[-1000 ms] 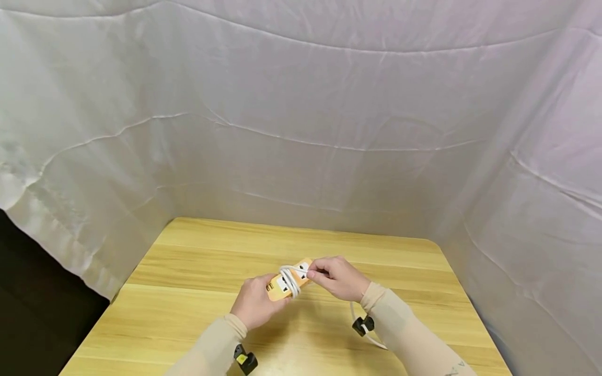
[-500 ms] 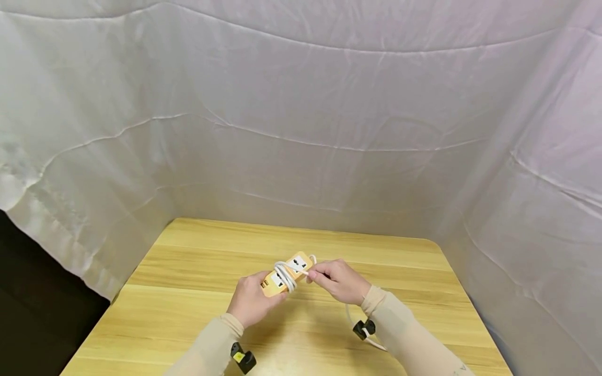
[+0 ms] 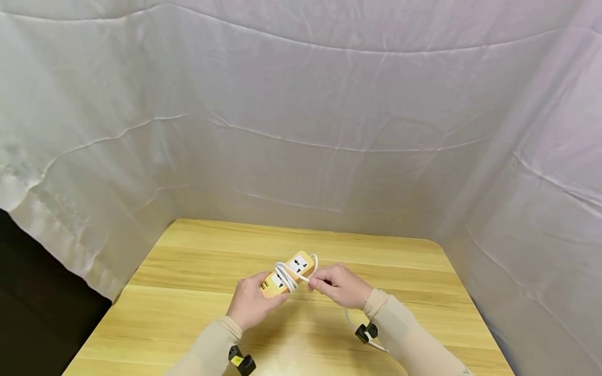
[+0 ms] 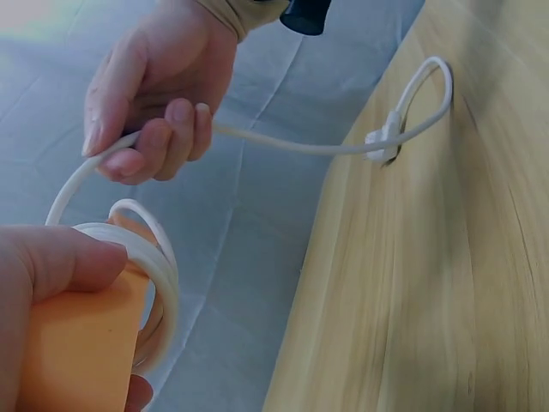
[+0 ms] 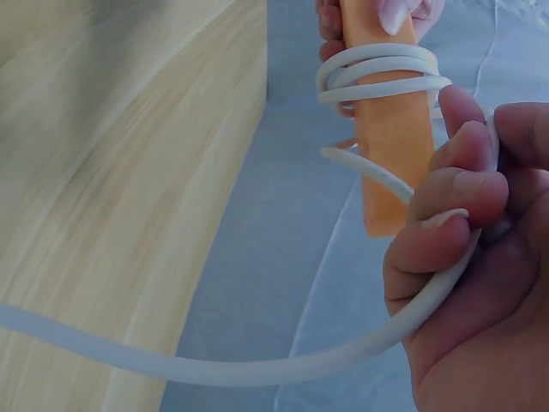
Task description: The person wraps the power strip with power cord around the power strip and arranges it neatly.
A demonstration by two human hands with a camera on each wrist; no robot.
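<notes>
An orange power strip (image 3: pixel 269 290) with white socket faces is held up over the table, tilted with its far end to the right. My left hand (image 3: pixel 250 302) grips its near end, thumb along one side. Several turns of white cord (image 5: pixel 377 65) go round the strip's middle. My right hand (image 3: pixel 342 285) pinches the cord just right of the strip, its fingers curled round it in the right wrist view. From that hand the cord's free length runs down to a white plug (image 4: pixel 383 139) lying on the table in the left wrist view.
The wooden table (image 3: pixel 197 256) lies beneath both hands. Grey-white curtains (image 3: pixel 301 172) hang behind it and at both sides. A black wrist camera (image 3: pixel 242 360) sits on the left sleeve, another black camera (image 3: pixel 366 332) on the right.
The strip has shifted slightly left and turned its socket face more toward the head camera. My right hand has drawn the cord down a little, and a cord loop now shows at the strip's far end.
</notes>
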